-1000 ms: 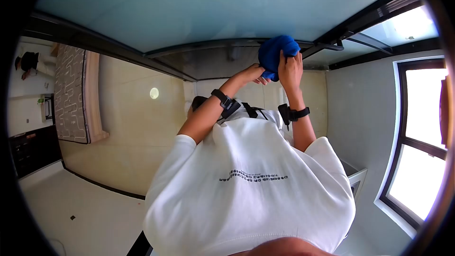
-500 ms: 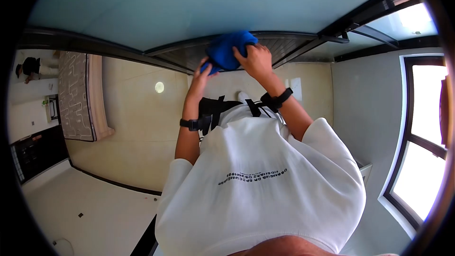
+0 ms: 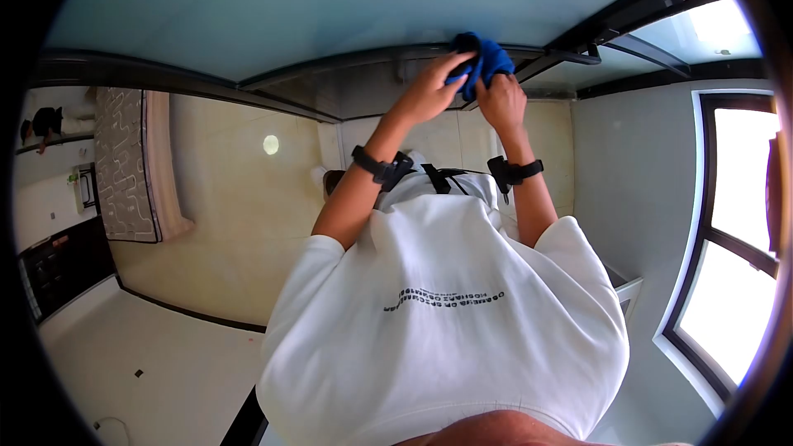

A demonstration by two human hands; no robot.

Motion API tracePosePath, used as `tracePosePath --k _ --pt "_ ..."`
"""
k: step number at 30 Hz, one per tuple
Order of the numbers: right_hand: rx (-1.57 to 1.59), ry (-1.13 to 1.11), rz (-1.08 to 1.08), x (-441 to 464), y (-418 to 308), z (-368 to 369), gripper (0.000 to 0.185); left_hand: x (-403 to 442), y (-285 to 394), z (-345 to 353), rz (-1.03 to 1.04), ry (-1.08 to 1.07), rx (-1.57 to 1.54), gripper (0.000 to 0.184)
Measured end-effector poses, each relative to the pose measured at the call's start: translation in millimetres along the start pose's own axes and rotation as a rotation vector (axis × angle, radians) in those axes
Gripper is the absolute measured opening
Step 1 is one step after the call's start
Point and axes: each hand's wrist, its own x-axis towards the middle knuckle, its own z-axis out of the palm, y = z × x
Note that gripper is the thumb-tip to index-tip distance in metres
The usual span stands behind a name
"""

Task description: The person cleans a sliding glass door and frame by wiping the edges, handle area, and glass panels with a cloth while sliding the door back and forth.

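Glass panel [image 3: 330,8] up top; left hand [image 3: 434,87] and right hand [image 3: 501,103] curl round blue cloth [image 3: 493,59], maybe loosely, so it could drop.

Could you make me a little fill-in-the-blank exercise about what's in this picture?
The left hand and right hand hold a ____ cloth. The person's shirt is ____, with dark lettering. The right wrist strap is ____. The window is on the person's ____ side.

Missing words: blue; white; black; right.

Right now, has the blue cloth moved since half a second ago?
Yes: the blue cloth has moved rightward in the view, closer to the window frame than it was then.
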Motion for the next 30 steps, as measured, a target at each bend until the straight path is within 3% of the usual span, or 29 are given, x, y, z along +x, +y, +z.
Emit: tracePosePath --k 3,6,8,11,13,14,16,17,19,20,22,25,26,28,30 --pt "0.059 0.076 0.104 7 12 3 0.028 9 1 22 0.048 -0.061 0.07 0.046" --pt "0.395 0.175 0.126 15 23 18 0.028 1 -5 22 0.086 -0.08 0.133 0.05" --pt "0.331 0.201 0.103 19 15 20 0.028 -9 -9 13 0.109 -0.056 0.147 0.053" --pt "0.321 0.163 0.106 13 -10 25 0.033 -56 -33 -19 -0.149 0.033 0.211 0.049" --pt "0.166 -0.175 0.022 12 -45 20 0.037 -83 -47 -48 -0.423 0.086 0.244 0.047" --pt "0.159 -0.242 -0.059 11 -64 22 0.039 -92 -46 -68 -0.587 0.083 0.264 0.046" --pt "0.145 -0.353 -0.181 14 -95 31 0.04 -113 -50 -94 -0.766 0.256 -0.071 0.044" --pt "0.138 -0.401 -0.219 15 -106 35 0.039 -120 -46 -102 -0.768 0.247 -0.069 0.044" --pt "0.163 -0.412 -0.228 18 -122 39 0.041 -131 -39 -109 -0.881 0.538 -0.455 0.038" --pt "0.187 -0.419 -0.249 20 -125 38 0.042 -135 -43 -110 -0.889 0.534 -0.457 0.038" --pt "0.213 -0.387 -0.238 24 -126 29 0.045 -138 -51 -109 -0.789 0.662 -0.79 0.029" --pt "0.224 -0.258 -0.207 37 -115 18 0.049 -123 -59 -105 -0.931 0.539 -0.59 0.031" --pt "0.215 -0.182 -0.185 39 -106 15 0.051 -111 -55 -99 -0.933 0.531 -0.596 0.031" --pt "0.158 -0.109 -0.148 39 -81 14 0.051 -81 -45 -79 -0.858 0.253 -0.495 0.04" --pt "0.063 0.002 -0.076 39 -51 15 0.051 -57 -31 -58 -0.868 0.188 -0.434 0.044"
